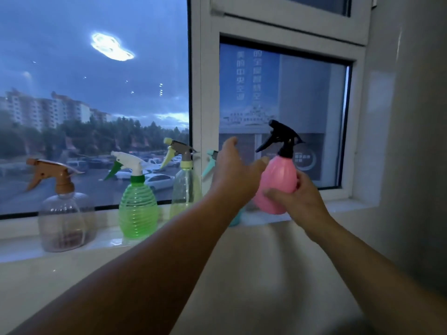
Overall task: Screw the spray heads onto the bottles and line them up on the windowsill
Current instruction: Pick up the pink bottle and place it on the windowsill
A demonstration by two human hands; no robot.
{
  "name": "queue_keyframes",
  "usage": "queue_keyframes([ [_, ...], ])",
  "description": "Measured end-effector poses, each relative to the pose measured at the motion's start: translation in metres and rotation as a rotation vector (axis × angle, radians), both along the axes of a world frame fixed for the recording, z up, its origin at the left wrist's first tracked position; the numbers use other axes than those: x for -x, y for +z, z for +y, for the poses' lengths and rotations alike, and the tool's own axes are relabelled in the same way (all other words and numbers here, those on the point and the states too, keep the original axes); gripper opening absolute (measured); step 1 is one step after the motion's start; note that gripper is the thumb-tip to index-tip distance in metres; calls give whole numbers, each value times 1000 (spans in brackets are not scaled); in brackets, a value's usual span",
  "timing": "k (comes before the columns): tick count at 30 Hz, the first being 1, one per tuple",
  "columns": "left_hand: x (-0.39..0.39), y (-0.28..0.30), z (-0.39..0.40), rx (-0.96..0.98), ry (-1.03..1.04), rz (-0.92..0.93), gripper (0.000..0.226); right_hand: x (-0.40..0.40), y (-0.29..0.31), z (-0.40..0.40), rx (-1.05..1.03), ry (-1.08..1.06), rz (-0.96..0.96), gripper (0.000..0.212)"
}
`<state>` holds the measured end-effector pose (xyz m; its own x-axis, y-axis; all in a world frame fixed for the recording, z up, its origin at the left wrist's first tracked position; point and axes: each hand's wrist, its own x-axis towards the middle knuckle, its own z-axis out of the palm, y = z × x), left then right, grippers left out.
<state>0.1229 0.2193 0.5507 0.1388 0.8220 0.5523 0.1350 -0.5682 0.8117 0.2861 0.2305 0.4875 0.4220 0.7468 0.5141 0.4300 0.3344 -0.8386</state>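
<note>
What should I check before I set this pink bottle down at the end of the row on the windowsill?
1. Black spray head on the pink plastic bottle: on the neck, ok; tightness cannot tell.
2. Right hand grip on the pink bottle: fingers wrapped round its lower body, ok.
3. Left hand: open, thumb tip by the bottle's shoulder; whether it touches, cannot tell.
4. Free white windowsill to the right of the row: bare, ok.
5. Teal bottle next in line: mostly hidden by the left arm; gap to it cannot tell.
6. Pink bottle upright: slightly tilted, not ok yet.
</note>
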Motion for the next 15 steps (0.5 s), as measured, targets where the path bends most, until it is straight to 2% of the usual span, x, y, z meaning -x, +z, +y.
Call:
queue_keyframes([
  [2,2,-22,5,-93,95,140,64,-18,13,18,45,-24,-13,86],
  [6,10,-83,24,-256,187,650,50,-33,5,52,166,26,-54,85],
  [8,12,-102,35,-351,256,825,49,-34,-1,65,215,51,-102,88],
  [11,13,-115,45,-468,307,953,47,-33,-12,81,269,66,-163,89],
  [15,6,-125,55,-550,353,1056,45,-34,-21,93,258,83,-146,87],
])
